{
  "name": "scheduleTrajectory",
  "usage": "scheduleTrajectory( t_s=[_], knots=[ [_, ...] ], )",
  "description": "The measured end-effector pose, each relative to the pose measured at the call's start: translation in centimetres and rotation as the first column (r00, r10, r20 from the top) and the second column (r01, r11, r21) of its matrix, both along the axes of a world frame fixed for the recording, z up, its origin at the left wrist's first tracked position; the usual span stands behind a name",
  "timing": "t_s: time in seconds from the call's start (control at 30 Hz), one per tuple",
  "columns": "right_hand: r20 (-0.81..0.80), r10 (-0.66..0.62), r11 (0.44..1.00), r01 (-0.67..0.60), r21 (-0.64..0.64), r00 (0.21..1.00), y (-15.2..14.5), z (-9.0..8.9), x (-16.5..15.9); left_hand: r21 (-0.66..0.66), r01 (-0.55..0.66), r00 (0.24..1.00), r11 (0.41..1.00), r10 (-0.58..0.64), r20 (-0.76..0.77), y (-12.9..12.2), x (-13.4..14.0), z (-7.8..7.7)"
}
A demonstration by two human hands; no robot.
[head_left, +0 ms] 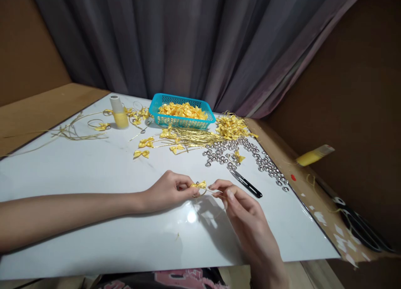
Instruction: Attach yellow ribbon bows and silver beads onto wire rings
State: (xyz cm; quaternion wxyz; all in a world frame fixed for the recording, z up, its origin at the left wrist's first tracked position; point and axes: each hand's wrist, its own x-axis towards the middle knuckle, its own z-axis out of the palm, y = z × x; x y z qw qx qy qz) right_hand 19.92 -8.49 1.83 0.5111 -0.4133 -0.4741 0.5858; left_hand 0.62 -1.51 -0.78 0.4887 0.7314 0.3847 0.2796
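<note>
Near the front of the white board, my left hand (pixel 175 188) pinches a small yellow ribbon bow (pixel 199 184) between thumb and fingertips. A thin gold cord loops below the bow, and a small silver bead seems to sit at its top. My right hand (pixel 246 209) is closed just to the right, its fingertips pinching a thin cord (pixel 212 191) that runs from the bow. Black thread snips (pixel 247 183) lie beyond my right hand. Loose silver beads (pixel 219 153) are scattered behind the snips.
At the back stands a blue basket (pixel 181 121) of yellow bows. A pile of bows (pixel 232 127) and a bundle of gold cords (pixel 194 137) lie nearby. A yellow thread spool (pixel 119 113) stands at left. Another spool (pixel 315 155) and black scissors (pixel 360 228) are at right.
</note>
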Motion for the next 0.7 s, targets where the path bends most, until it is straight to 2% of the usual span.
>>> scheduleTrajectory(
  t_s=[0.13, 0.2, 0.33, 0.5, 0.63, 0.7],
  knots=[
    [-0.219, 0.055, 0.998, -0.061, -0.022, 0.974, 0.3, 0.0, -0.7, -0.025, 0.004, 1.000, 1.000, -0.003, 0.027, 0.0, 0.1, 0.0],
    [-0.259, 0.054, 0.994, -0.077, -0.080, 0.964, 0.4, -0.2, -1.0, -0.042, 0.003, 0.999, 0.999, -0.002, 0.041, -0.1, 0.1, -0.1],
    [-0.198, 0.030, 0.975, -0.072, -0.209, 0.980, 0.4, -0.8, -1.4, -0.059, -0.007, 0.999, 0.998, 0.009, 0.043, -0.1, 0.1, -0.1],
    [-0.056, -0.144, 0.986, 0.139, -0.095, 0.988, 0.2, -1.1, -1.3, -0.074, -0.021, 0.999, 0.997, 0.024, 0.038, 0.2, 0.0, -0.1],
    [-0.085, -0.085, 0.991, 0.076, -0.107, 0.993, 0.0, -0.9, -0.9, -0.094, -0.018, 0.998, 0.995, 0.023, 0.052, 0.2, 0.0, -0.1],
    [-0.033, -0.073, 0.992, 0.069, -0.109, 0.997, 0.0, -0.9, -0.7, -0.103, -0.016, 0.998, 0.995, 0.022, 0.059, 0.2, 0.0, -0.1]
  ],
)
